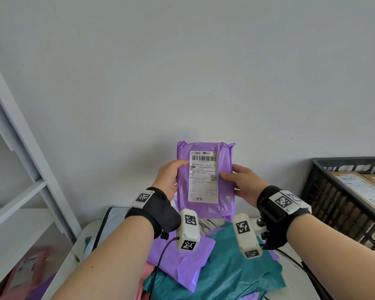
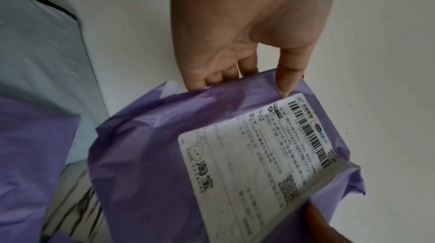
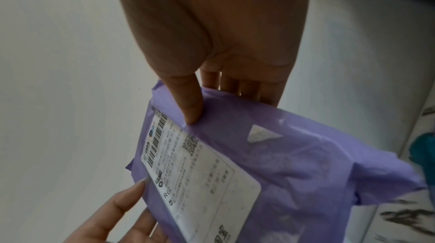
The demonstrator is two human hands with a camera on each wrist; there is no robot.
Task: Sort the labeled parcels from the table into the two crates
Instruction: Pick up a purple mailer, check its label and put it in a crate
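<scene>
Your forearms fill the bottom of the head view, and just beyond them your left hand (image 1: pixel 170 178) and right hand (image 1: pixel 245 184) hold one purple parcel (image 1: pixel 225 167) upright between them, lifted clear of the pile on the table (image 1: pixel 78 245).

On the left, your thumb lies flat on the front of the bag beside the upper edge of the white label (image 1: pixel 202 176), and the other fingers (image 2: pixel 213 77) go behind the bag, so that side is pinched front to back. On the right, your thumb presses the front just beside the label's code square, with the fingers (image 3: pixel 231 83) tucked behind: the same pinch, mirrored. Neither hand is wrapped tightly; both grip with thumb against fingers.

Judging by the creased, loose film and the folded corners, expect a light, soft parcel with a slick skin that can slide under dry fingertips. Take hold on the padded middle of each long side, as you do now, not on the floppy end flaps, and keep your thumbs off the print so the label reads.

Further right stands a black crate (image 1: pixel 333 191) with cardboard boxes (image 1: pixel 359 187) inside. More purple and teal bags (image 1: pixel 225 273) lie beneath your wrists.
</scene>
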